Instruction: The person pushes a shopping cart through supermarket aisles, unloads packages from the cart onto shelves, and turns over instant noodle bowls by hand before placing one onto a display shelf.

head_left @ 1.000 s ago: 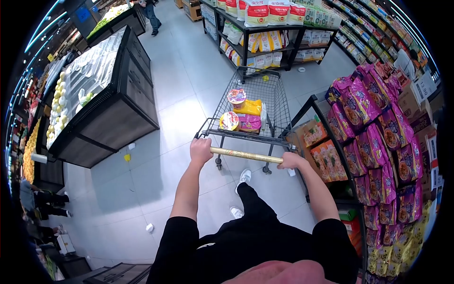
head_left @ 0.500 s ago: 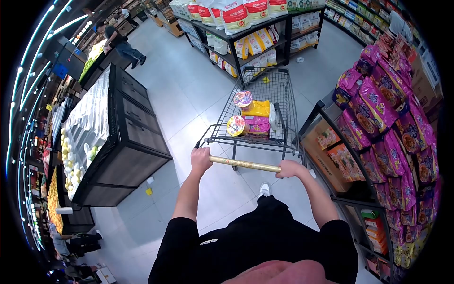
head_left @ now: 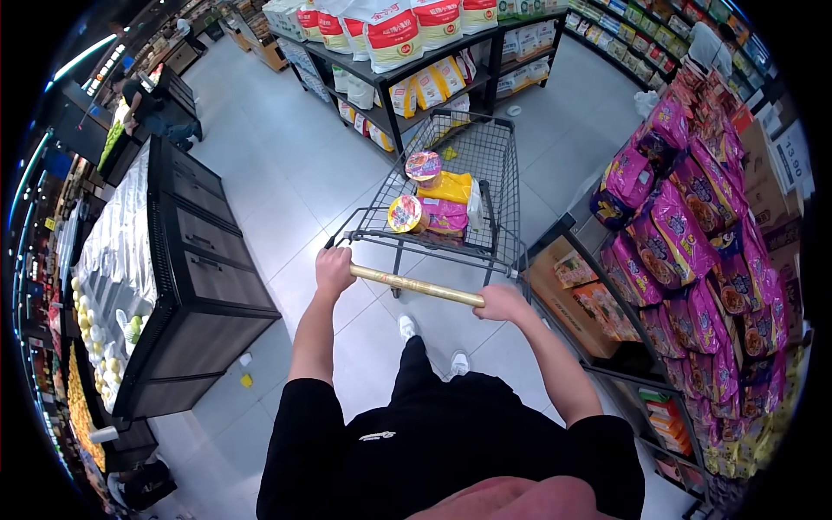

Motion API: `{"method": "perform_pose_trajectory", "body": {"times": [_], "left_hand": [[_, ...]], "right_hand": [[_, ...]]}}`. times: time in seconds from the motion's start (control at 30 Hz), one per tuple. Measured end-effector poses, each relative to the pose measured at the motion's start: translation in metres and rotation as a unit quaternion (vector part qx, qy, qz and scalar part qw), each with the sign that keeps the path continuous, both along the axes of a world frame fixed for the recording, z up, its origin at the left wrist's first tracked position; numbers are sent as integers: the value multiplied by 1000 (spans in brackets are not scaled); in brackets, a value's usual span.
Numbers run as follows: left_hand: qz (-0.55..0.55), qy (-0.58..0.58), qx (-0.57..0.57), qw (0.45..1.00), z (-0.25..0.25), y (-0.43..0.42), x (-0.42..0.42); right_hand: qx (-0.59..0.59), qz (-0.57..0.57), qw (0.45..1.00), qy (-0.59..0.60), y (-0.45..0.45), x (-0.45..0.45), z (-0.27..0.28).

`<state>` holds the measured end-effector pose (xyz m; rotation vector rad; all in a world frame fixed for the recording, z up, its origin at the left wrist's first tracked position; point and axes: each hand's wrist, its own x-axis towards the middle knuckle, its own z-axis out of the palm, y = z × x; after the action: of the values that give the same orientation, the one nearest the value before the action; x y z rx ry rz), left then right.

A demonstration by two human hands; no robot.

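Note:
Both my hands are wrapped round the pale gold handle (head_left: 416, 287) of a wire shopping cart (head_left: 507, 173). At the handle's left end is my left hand (head_left: 334, 270), closed on it. My right hand (head_left: 503, 303) grips the right end. Inside the cart, two instant noodle cups, one with a purple lid (head_left: 424, 166) and one with a yellow-and-red lid (head_left: 406, 213), stand on the left. Beside them lie a yellow packet (head_left: 449, 186) and a pink packet (head_left: 445, 216). The cart's front end is close to a dark shelf unit.
A shelf unit (head_left: 394, 130) with bagged goods stands ahead. Purple noodle multipacks (head_left: 672, 234) are piled high on the right, beside the cart. A dark produce stand (head_left: 204, 260) is at left. A person (head_left: 147, 113) leans at a farther stand; another person (head_left: 711, 48) is far right.
The cart, its goods and my hands have shifted left in view. The shelf and produce stand have also slid left. A second white shoe now shows below the handle.

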<state>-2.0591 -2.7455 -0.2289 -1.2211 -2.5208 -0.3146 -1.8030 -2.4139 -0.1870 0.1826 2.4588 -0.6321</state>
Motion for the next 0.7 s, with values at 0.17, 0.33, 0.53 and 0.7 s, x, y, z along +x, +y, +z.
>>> {"method": "perform_pose_trajectory", "body": {"times": [0.17, 0.33, 0.53, 0.7], "left_hand": [[-39, 21, 35, 998, -5, 34, -68], [-67, -1, 34, 997, -10, 71, -131], [-105, -18, 53, 993, -19, 127, -197], [-142, -4, 74, 987, -22, 171, -237]], "right_hand": [[12, -36, 999, 14, 10, -44, 3], [57, -92, 994, -9, 22, -91, 16], [150, -178, 972, 37, 32, -126, 14], [169, -270, 944, 82, 55, -155, 7]]}}
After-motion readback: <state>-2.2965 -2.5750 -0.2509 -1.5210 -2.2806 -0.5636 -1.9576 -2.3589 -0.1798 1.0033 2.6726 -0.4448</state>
